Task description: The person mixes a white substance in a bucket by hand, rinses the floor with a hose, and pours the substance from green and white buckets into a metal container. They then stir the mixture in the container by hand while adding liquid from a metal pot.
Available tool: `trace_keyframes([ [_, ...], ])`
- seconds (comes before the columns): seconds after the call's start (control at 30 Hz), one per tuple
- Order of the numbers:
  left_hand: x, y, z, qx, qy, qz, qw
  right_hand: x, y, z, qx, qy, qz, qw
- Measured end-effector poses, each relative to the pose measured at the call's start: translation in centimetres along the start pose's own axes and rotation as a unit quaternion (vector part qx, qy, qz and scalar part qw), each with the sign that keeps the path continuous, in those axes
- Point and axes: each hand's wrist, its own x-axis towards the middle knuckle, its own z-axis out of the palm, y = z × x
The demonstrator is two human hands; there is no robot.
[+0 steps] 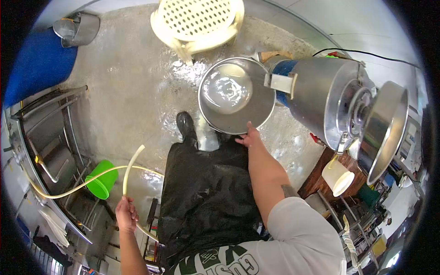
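Note:
My left hand (126, 214) is closed around a pale yellow hose (132, 170), whose free end points up and away from me. My right hand (250, 136) grips the near rim of a large round steel pot (257, 110), thumb over the edge and fingers outside it. Some shiny liquid (228, 89) lies at the pot's bottom. The pot is in front of my boots, right against a steel machine (311, 87) with a blue band. A black apron (206, 183) covers my legs.
A cream plastic chair (197, 20) stands beyond the pot on the wet concrete floor (123, 82). At left are a blue container (41, 62), a metal rack (50, 103) and a green bucket (103, 179). A white bucket (337, 176) hangs off the machine at right.

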Motion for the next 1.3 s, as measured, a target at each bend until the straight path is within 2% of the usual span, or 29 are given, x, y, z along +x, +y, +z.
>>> trace_keyframes([
  [0.07, 0.5, 0.8, -0.1, 0.007, -0.025, -0.002, 1.0, 1.3, 1.3, 0.1, 0.168, -0.051, -0.039, 0.984],
  [0.1, 0.9, 1.2, -0.2, 0.012, -0.025, -0.002, 1.0, 1.9, 1.4, 0.4, 0.173, -0.048, -0.037, 0.983],
  [0.17, 1.4, 1.6, -0.4, 0.033, -0.032, -0.009, 0.999, 2.6, 0.6, 0.5, 0.232, 0.02, -0.162, 0.959],
  [0.2, 1.2, 1.6, -0.4, 0.043, -0.032, -0.016, 0.998, 2.3, 0.4, 0.3, 0.234, 0.031, -0.156, 0.959],
  [0.27, 2.0, 2.4, 0.5, 0.048, -0.04, 0.001, 0.998, 1.2, -2.2, 1.8, 0.207, 0.107, -0.224, 0.946],
  [0.37, 2.5, 2.8, 1.2, 0.068, -0.059, -0.003, 0.996, -0.9, -4.1, 3.1, 0.206, 0.136, -0.207, 0.947],
  [0.47, 1.8, 3.1, 2.0, 0.093, -0.047, -0.006, 0.995, 2.5, -4.4, 2.5, 0.191, 0.105, -0.253, 0.943],
  [0.5, 1.5, 3.0, 1.7, 0.099, -0.04, -0.01, 0.994, 2.9, -4.1, 2.4, 0.191, 0.108, -0.243, 0.945],
  [0.57, 1.2, 2.5, 1.4, 0.079, -0.072, 0.008, 0.994, 3.0, -5.1, 2.7, 0.125, 0.154, -0.216, 0.956],
  [0.7, 0.7, 1.4, 1.0, 0.044, -0.054, 0.006, 0.998, 4.8, -5.2, 1.5, 0.08, 0.16, -0.213, 0.96],
  [0.77, 0.4, 0.7, 0.5, 0.037, -0.038, -0.001, 0.999, 3.7, -4.9, 2.2, 0.19, 0.111, -0.149, 0.964],
  [0.8, 0.1, 0.3, 0.1, 0.035, -0.035, -0.002, 0.999, 3.3, -4.8, 2.2, 0.187, 0.109, -0.148, 0.965],
  [0.87, -0.1, -0.8, -0.3, 0.037, -0.029, 0.005, 0.999, 2.5, -5.4, 1.6, 0.135, 0.05, -0.081, 0.986],
  [0.93, -0.8, -1.9, -0.7, 0.029, -0.024, 0.009, 0.999, 1.3, -6.1, 0.1, 0.081, 0.042, -0.088, 0.992],
  [0.97, -1.2, -2.5, -1.0, 0.021, -0.018, 0.016, 0.999, 0.2, -7.0, -0.6, 0.027, 0.032, -0.093, 0.995],
  [1.03, -1.3, -4.4, -2.7, 0.0, 0.003, 0.009, 1.0, -3.9, -8.5, -2.3, -0.057, 0.093, -0.106, 0.988],
  [1.13, -2.4, -8.0, -6.6, -0.018, 0.065, 0.011, 0.998, -8.6, -9.7, -7.0, -0.217, 0.034, -0.187, 0.958],
  [1.17, -2.8, -9.8, -8.4, -0.037, 0.093, -0.005, 0.995, -9.8, -9.9, -8.7, -0.331, 0.012, -0.281, 0.901],
  [1.2, -3.4, -11.2, -10.1, -0.06, 0.122, -0.021, 0.991, -8.9, -10.4, -10.9, -0.49, 0.021, -0.356, 0.796],
  [1.23, -4.6, -12.4, -11.9, -0.09, 0.132, -0.011, 0.987, -4.7, -11.2, -13.9, -0.563, 0.024, -0.41, 0.717],
  [1.27, -5.6, -13.6, -13.4, -0.137, 0.15, -0.026, 0.979, -7.9, -12.5, -14.4, -0.693, 0.001, -0.459, 0.556],
  [1.3, -6.4, -14.4, -14.6, -0.185, 0.165, -0.04, 0.968, -8.9, -13.5, -14.3, -0.711, -0.006, -0.511, 0.484],
])
